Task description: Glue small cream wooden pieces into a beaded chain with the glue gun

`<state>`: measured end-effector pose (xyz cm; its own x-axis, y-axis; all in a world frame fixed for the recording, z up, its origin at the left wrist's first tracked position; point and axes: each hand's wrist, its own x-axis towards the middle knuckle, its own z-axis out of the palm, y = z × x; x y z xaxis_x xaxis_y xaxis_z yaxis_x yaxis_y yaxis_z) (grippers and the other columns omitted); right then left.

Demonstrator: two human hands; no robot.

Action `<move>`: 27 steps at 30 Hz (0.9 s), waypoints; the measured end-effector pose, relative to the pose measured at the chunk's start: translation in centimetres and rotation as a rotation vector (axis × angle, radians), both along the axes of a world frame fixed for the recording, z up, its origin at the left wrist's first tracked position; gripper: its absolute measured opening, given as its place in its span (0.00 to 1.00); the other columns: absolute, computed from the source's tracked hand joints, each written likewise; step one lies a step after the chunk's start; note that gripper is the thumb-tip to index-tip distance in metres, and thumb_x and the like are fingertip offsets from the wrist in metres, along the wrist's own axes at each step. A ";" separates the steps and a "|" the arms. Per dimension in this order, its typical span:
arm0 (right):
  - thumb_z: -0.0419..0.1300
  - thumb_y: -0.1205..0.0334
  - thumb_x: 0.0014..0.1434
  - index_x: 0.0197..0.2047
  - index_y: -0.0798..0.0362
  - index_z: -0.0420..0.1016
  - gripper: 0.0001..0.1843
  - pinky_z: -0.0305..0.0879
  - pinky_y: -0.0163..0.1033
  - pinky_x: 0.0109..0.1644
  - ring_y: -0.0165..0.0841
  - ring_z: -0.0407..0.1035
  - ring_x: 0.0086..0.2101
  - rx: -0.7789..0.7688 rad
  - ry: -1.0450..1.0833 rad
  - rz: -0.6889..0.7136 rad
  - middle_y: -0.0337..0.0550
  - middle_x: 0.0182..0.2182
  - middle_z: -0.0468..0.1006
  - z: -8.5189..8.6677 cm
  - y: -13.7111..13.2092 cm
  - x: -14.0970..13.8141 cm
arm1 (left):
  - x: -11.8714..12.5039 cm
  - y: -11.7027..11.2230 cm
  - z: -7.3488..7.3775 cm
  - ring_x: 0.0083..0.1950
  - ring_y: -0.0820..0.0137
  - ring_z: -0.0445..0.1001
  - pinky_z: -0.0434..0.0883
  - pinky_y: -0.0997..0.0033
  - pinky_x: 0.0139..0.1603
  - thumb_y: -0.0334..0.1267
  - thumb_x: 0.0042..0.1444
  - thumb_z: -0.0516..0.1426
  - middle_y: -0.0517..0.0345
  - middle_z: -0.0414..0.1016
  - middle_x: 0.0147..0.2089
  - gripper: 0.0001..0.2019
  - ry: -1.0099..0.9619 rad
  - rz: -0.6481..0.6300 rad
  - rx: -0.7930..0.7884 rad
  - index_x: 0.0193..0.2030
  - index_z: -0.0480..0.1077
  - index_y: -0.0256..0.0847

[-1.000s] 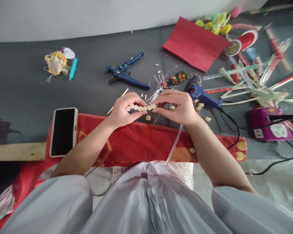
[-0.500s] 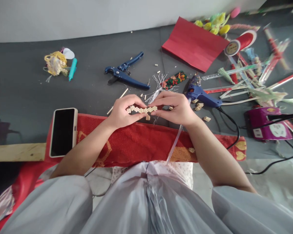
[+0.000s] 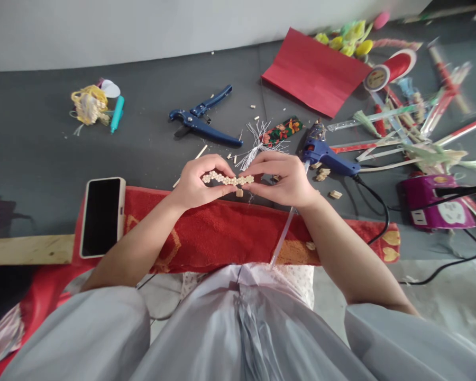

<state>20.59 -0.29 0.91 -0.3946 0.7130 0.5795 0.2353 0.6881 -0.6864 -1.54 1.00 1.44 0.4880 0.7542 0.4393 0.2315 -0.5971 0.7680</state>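
Note:
Between my two hands is a strip of small pale straw-like pieces [image 3: 222, 179], joined side by side in a wavy row with their cut ends towards me. My left hand [image 3: 200, 181] pinches the strip near its middle, thumb below and fingers above. My right hand [image 3: 283, 177] grips its right end the same way, the fingertips of both hands close together. Just under the strip lies a small bundle of cut pieces [image 3: 239, 193]. To the right of my right hand rests a blue hot glue gun [image 3: 329, 156], its clear glue stick [image 3: 283, 235] passing under my right wrist.
Blue cutters [image 3: 206, 119] lie beyond my hands, beside white wires [image 3: 257, 148]. A red sheet [image 3: 315, 71], a thread spool [image 3: 391, 69] and straws fill the right. A phone [image 3: 102, 217] lies left, by a red towel [image 3: 218, 227]. A purple power socket [image 3: 436, 201] stands right.
Both hands stay in almost the same place, still holding the strip. The strip has shifted very slightly left, and a little more of its left part shows.

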 end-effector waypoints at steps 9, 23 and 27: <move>0.68 0.56 0.58 0.37 0.52 0.84 0.08 0.70 0.34 0.32 0.27 0.73 0.28 0.021 -0.008 -0.023 0.42 0.31 0.81 0.1 -0.2 -0.1 | 0.0 0.2 -0.1 0.35 0.71 0.77 0.73 0.71 0.38 0.47 0.51 0.68 0.55 0.81 0.33 0.13 -0.004 -0.013 -0.014 0.33 0.76 0.40; 0.69 0.60 0.57 0.37 0.55 0.84 0.08 0.70 0.32 0.32 0.27 0.74 0.29 0.043 0.021 -0.005 0.43 0.31 0.81 0.1 -0.1 -0.1 | 0.0 0.2 -0.3 0.35 0.72 0.78 0.72 0.72 0.38 0.43 0.51 0.69 0.56 0.81 0.34 0.11 -0.057 -0.044 0.030 0.34 0.76 0.39; 0.69 0.57 0.57 0.38 0.53 0.84 0.09 0.71 0.33 0.32 0.27 0.74 0.29 0.040 0.011 -0.007 0.43 0.31 0.81 0.1 -0.1 0.0 | 0.0 0.3 -0.4 0.35 0.72 0.78 0.73 0.72 0.38 0.42 0.50 0.69 0.56 0.80 0.33 0.11 -0.060 -0.043 0.039 0.34 0.76 0.39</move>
<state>20.56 -0.40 0.96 -0.3831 0.6921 0.6118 0.2332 0.7133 -0.6609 -1.55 1.28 1.09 0.4913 0.7150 0.4973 0.1593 -0.6351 0.7558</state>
